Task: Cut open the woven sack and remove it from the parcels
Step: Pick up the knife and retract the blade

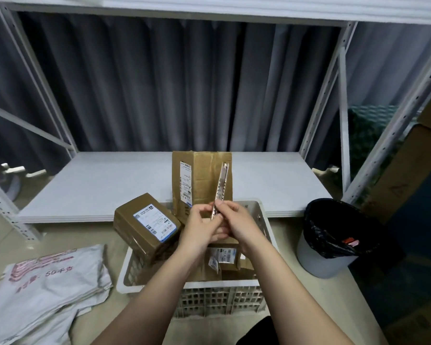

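The white woven sack point(50, 285) with red print lies flat and crumpled on the floor at the lower left, apart from the parcels. Brown cardboard parcels stand in a white plastic crate point(269, 235): a tall one point(204, 175) upright at the back, a taped one point(144, 225) tilted over the crate's left rim, a smaller one point(224, 257) low inside. Over the crate, my left hand point(202, 227) and my right hand point(237, 222) both grip the lower end of a long slim utility knife point(221, 185), which points up and away.
A low white shelf board point(97, 185) runs behind the crate inside a white metal rack, with dark curtains behind. A grey bin point(329, 235) with a black liner stands at the right. Large cardboard boxes point(408, 170) fill the far right.
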{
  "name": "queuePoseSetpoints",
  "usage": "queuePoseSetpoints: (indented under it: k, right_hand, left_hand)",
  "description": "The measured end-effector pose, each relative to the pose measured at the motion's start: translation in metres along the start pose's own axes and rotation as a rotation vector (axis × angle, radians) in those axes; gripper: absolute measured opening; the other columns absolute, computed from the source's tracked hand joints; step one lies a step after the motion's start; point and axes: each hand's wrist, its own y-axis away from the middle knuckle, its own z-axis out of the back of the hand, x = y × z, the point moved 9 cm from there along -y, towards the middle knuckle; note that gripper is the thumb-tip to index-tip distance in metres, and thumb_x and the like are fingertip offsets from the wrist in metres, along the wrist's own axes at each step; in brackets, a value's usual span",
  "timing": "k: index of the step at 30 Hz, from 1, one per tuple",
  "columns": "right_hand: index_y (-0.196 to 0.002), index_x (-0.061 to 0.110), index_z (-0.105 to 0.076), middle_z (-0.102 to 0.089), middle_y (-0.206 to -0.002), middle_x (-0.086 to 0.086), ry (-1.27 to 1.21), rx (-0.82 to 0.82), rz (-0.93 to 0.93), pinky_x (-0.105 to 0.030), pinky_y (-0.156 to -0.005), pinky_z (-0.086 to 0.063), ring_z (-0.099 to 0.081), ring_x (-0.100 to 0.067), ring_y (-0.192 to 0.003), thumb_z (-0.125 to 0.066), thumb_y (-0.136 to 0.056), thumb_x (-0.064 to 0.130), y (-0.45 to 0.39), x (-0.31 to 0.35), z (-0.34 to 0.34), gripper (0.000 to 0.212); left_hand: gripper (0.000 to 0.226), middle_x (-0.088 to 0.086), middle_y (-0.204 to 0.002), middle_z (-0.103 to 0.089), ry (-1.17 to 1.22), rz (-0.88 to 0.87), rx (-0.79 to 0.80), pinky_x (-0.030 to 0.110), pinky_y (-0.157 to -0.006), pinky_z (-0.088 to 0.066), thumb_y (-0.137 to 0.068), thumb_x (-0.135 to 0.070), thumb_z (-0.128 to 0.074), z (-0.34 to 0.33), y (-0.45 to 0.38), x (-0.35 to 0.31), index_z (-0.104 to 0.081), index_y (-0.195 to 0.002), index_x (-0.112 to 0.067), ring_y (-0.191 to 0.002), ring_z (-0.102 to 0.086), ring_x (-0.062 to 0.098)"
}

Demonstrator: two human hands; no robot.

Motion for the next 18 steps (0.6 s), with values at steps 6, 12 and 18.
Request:
queuePoseSetpoints:
  k: [6, 12, 18]
  right_hand:
    - [-0.085, 0.004, -0.064, -0.058, -0.057, -0.005, 0.053, -0.245, -0.047, -0.017, -0.042, -0.04, -0.051, -0.006, -0.04, -0.052, -0.097, 0.02, -0.02, -0.015, 0.092, 0.023]
    - [-0.081, 0.014, -0.061, -0.06, -0.057, 0.002, -0.031, -0.268, -0.287, -0.015, -0.041, -0.041, -0.051, -0.006, -0.043, -0.043, -0.1, 0.02, -0.07, -0.055, 0.175, 0.027]
    - [-0.086, 0.012, -0.058, -0.066, -0.061, 0.002, -0.086, -0.288, -0.328, -0.016, -0.045, -0.041, -0.065, -0.009, -0.052, -0.042, -0.1, 0.016, -0.149, -0.093, 0.231, 0.021]
  left_hand:
    - [0.021, 0.008, -0.061, -0.061, -0.465, 0.024, 0.205, 0.018, -0.039, -0.048, -0.092, -0.011, -0.059, -0.07, -0.042, 0.023, -0.039, -0.089, -0.016, -0.036, -0.057, 0.005]
    - [0.025, 0.003, -0.075, -0.06, -0.679, 0.004, 0.473, 0.017, -0.055, -0.043, -0.095, -0.005, -0.05, -0.142, -0.092, 0.059, -0.057, -0.119, -0.003, -0.062, -0.055, 0.01]
    - [0.041, 0.012, -0.122, -0.05, -1.122, -0.153, 0.56, 0.031, -0.098, -0.041, -0.092, -0.023, -0.048, -0.181, -0.157, 0.102, -0.051, -0.132, -0.016, -0.114, -0.049, 0.023]
